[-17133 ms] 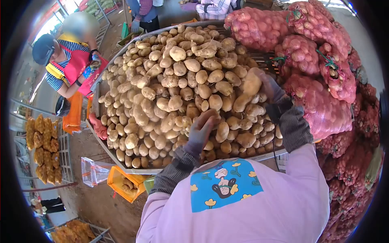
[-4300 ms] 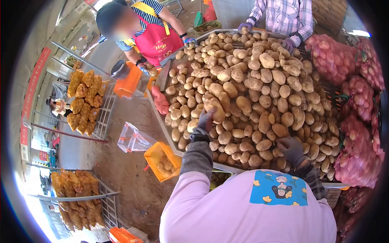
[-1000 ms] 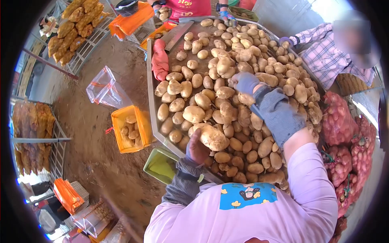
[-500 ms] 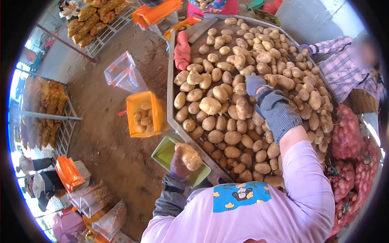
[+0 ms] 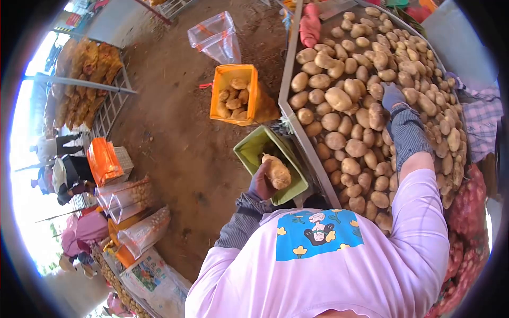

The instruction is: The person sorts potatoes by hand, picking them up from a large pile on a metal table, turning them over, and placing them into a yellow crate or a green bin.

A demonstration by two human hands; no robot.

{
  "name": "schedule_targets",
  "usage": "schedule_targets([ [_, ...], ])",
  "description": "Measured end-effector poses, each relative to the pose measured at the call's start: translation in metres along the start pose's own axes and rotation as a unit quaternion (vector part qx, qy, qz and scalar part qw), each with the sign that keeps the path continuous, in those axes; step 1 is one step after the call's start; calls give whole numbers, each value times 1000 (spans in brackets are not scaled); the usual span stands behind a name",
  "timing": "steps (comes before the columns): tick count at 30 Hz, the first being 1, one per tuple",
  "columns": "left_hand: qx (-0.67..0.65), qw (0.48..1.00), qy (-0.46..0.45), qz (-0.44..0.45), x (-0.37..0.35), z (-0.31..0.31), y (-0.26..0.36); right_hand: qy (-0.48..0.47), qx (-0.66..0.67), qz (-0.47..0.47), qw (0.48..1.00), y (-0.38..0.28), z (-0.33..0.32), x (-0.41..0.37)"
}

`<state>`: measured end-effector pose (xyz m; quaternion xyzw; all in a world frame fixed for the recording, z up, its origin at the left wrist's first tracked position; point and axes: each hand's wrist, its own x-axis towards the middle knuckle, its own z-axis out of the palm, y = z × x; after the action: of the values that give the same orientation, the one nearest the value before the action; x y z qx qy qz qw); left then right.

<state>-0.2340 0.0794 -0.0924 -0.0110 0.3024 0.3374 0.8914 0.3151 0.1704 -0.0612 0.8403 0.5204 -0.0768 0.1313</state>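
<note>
Left hand [image 5: 262,184] clamped on 1 potato [image 5: 277,172] over green bin [image 5: 255,150], center; a slack grip could drop it past the rim. Right hand [image 5: 393,96] on pile [image 5: 339,98], upper right, closure unclear.

Left hand [image 5: 261,183] gripping; right hand [image 5: 393,95] seemingly flat.

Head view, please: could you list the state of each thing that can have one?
left hand, gripping a potato above the green crate
right hand, gloved, resting on potatoes on the sorting table
green crate, open, no potatoes visible inside
orange crate, partly filled with potatoes
clear bag, open, standing
</note>
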Motion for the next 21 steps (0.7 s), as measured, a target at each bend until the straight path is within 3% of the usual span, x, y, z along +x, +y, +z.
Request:
schedule_targets([
  [8, -16, 998, 52, 12, -27, -50, 15, -29, -25, -4, 999, -3, -6, 2],
  [12, -39, 986, 163, 16, -38, -46, -6, 11, 9, -9, 1000, 7, -3, 7],
  [14, -48, 992, 116, -12, -41, -55, -18, 21, 48, 26, 998, -1, -7, -4],
  [15, -28, 995, 96, -25, -44, -51, -17, 102, 99, 30, 989, -3, -5, -9],
  [16, -9, 996, 70, -45, -42, -46, -19, 187, 141, 40, 971, 1, -5, -14],
  [18, -18, 999, -11, -42, -38, -28, -16, 267, 412, -40, 870, 0, 1, -17],
  [19, 14, 999, 16, -41, -37, -14, -9, 182, 581, -38, 792, -8, -15, -31],
  [20, 47, 997, 44, -36, -37, -3, -2, 89, 728, -40, 678, -23, -34, -50],
  [21, 54, 997, 40, -41, -35, 1, 5, 43, 759, -71, 646, -32, -59, -76],
])
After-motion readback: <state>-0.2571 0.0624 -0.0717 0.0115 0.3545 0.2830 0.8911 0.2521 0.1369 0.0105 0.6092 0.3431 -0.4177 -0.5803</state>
